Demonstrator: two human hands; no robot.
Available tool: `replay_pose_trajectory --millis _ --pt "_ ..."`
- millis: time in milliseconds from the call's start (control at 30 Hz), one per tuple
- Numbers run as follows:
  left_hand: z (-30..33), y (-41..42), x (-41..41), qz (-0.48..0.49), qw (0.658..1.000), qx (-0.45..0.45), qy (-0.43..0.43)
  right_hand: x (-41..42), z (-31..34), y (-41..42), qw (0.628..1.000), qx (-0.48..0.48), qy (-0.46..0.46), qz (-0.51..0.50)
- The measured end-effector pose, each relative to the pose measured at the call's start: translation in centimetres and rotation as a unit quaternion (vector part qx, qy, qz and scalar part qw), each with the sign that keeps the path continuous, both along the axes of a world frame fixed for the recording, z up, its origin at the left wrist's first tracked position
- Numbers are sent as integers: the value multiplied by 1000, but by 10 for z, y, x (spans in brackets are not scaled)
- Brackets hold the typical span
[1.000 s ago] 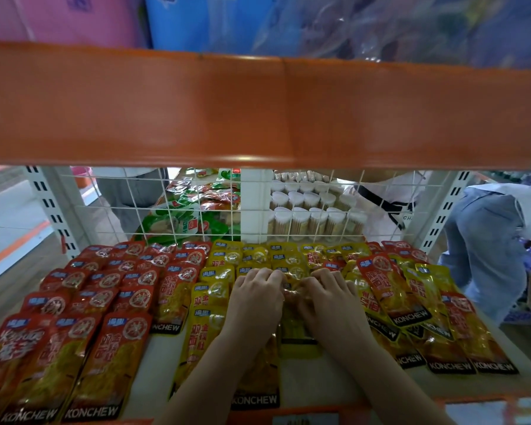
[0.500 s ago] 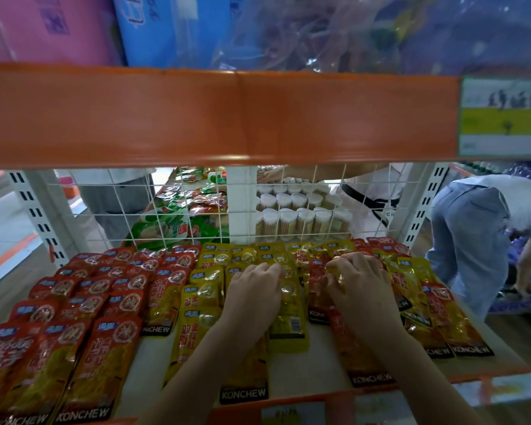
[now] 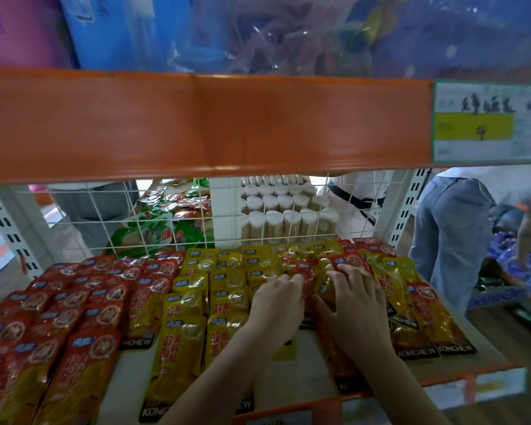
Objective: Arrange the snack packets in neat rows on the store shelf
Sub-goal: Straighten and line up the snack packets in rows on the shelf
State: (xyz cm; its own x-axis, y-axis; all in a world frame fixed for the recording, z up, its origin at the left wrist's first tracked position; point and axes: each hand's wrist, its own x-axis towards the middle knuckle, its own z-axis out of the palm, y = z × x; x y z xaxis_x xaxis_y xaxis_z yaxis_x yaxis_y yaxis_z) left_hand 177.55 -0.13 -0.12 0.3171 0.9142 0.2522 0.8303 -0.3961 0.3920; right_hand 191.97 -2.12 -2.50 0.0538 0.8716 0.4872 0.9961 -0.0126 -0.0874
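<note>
The left hand lies flat on the snack packets, palm down. Its fingers reach forward and rest on a yellow packet. It does not hold anything tight. The right hand is just beside it, also palm down. Its fingers are spread over a mixed clump of red and yellow packets between the two hands. The fingertips seem to press on the packets, but it is hard to tell if any packet is pinched.

Left of the left hand, the yellow packets lie in rows, one packet over the next. Further left are rows of red packets. Right of the right hand, more packets lie in slanted rows, yellow and red together. All of them sit on the pale shelf.

Behind the hands stands a white wire grid. Through it show green bags and jars with white lids. Above is an orange shelf edge with a price tag on its right end. Far right, a person in jeans bends over.
</note>
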Motion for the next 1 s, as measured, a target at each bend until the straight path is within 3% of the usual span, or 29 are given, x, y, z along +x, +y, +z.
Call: replay_pose_trajectory --millis 200,400,633,767,900,1000 --pt "-7 0 -1 4 997 8 -78 5 -3 2 997 58 43 7" --pt "-2 3 2 25 996 44 -77 7 -7 5 990 102 90 22" --pt "7 9 24 -1 993 -45 -109 7 -8 7 992 81 92 22" --pt "8 14 29 32 959 -108 -261 7 -5 5 995 77 59 30" --pt "11 14 28 73 933 -125 -329 6 -1 3 995 63 60 50" --pt "18 14 23 89 877 -181 -435 6 0 2 993 66 86 39"
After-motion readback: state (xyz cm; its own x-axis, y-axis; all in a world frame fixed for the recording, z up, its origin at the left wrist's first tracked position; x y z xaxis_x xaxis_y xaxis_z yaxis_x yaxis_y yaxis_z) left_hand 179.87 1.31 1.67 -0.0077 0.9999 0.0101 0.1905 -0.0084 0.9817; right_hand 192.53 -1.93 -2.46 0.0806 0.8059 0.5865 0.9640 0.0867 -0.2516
